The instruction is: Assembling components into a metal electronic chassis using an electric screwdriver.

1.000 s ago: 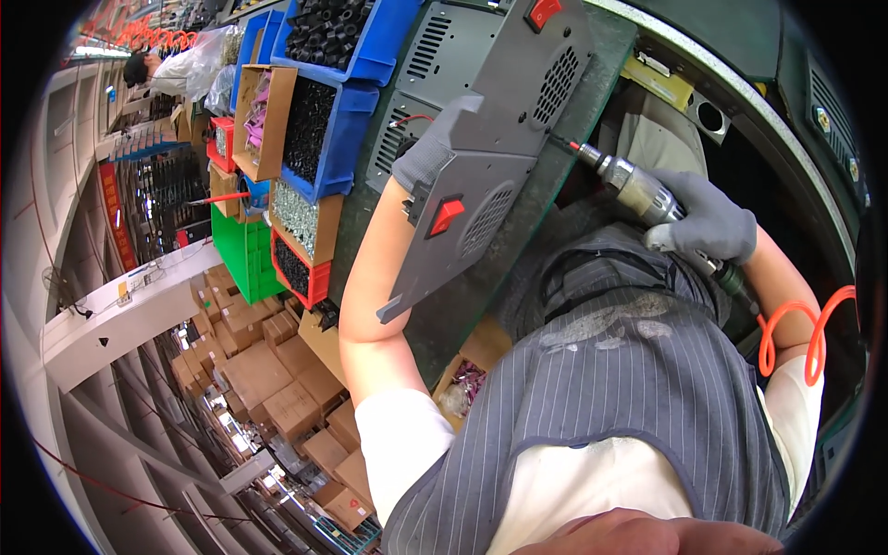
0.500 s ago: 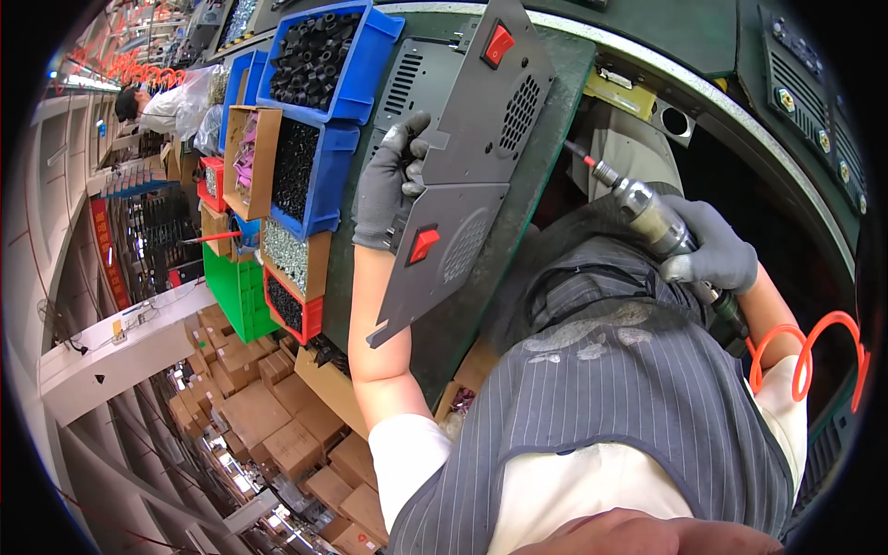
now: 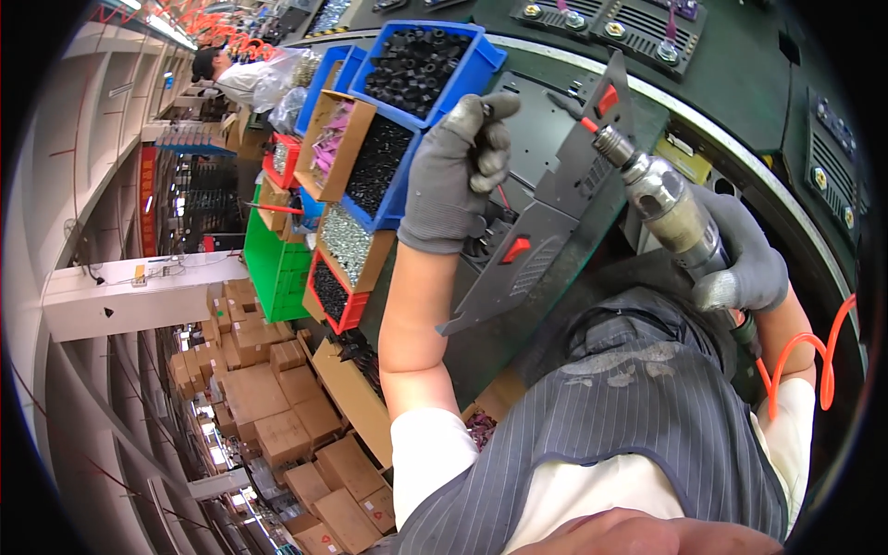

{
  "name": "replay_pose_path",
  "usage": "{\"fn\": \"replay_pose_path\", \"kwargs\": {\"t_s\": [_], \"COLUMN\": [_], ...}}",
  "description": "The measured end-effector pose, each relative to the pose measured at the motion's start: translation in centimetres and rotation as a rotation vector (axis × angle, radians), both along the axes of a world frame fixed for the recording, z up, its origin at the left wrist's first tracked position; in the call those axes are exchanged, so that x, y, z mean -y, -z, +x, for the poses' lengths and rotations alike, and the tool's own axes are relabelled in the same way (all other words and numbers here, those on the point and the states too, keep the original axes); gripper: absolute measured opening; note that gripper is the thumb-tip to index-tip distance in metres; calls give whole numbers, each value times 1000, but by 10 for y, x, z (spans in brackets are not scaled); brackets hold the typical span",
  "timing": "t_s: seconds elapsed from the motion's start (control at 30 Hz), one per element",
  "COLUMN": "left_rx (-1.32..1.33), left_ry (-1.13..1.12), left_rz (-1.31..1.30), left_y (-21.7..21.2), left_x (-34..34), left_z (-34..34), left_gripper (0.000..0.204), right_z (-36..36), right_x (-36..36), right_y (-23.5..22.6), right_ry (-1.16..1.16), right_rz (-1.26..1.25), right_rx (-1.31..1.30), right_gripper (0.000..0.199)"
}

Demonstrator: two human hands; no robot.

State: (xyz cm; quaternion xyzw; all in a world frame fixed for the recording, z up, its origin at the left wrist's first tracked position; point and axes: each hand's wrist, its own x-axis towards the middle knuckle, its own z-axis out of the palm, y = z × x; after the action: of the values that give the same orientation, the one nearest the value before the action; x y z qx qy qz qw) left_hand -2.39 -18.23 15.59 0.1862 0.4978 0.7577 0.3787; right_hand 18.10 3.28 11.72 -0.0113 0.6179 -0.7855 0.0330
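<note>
My left hand (image 3: 460,171), in a grey glove, is raised over the bench with its fingers pinched together. A small dark piece shows at the fingertips, too small to name. My right hand (image 3: 745,254), also gloved, is wrapped round an air screwdriver (image 3: 671,208), whose bit points up and left toward the panels. Below and right of my left hand stands a grey metal panel (image 3: 541,242) with a red rocker switch (image 3: 516,250) and a round vent grille. Behind it stands a second grey panel (image 3: 592,165), its red switch (image 3: 607,100) near the bit. My left hand partly hides the parts beneath.
Left of the panels stand a blue bin (image 3: 421,69) of black knob-like parts, another blue bin (image 3: 379,166) of small black pieces, a cardboard box (image 3: 356,242) of small metal parts and a green crate (image 3: 277,264). An orange coiled hose (image 3: 800,340) hangs by my right arm.
My left hand has come off the panel and risen, its fingers now pinched. My right hand has lifted the screwdriver, bringing its bit toward the far panel. The view has shifted too.
</note>
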Motion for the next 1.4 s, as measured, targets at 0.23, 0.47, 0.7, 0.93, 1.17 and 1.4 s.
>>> {"fn": "replay_pose_path", "kwargs": {"t_s": [0.23,0.47,0.7,0.93,1.17,1.4], "left_rx": [-91,-213,-404,-506,-419,-314], "left_ry": [-37,-43,-40,268,142,267], "left_rz": [-111,-211,-377,-392,-341,-404], "left_y": [-16,-21,-30,-42,-34,-31], "left_x": [-7,-12,-14,-13,-31,-28], "left_z": [18,20,15,10,21,13], "left_gripper": [36,41,33,31,34,42], "right_z": [-19,-20,-19,-6,-5,-8], "right_x": [9,10,0,-12,-9,-20], "right_y": [-19,-13,-8,5,22,20], "right_ry": [-115,-106,-152,-333,-176,-253], "right_rz": [56,58,60,-163,34,-26], "right_rx": [52,40,71,116,-64,33], "right_gripper": [73,74,74,81,82,82]}}
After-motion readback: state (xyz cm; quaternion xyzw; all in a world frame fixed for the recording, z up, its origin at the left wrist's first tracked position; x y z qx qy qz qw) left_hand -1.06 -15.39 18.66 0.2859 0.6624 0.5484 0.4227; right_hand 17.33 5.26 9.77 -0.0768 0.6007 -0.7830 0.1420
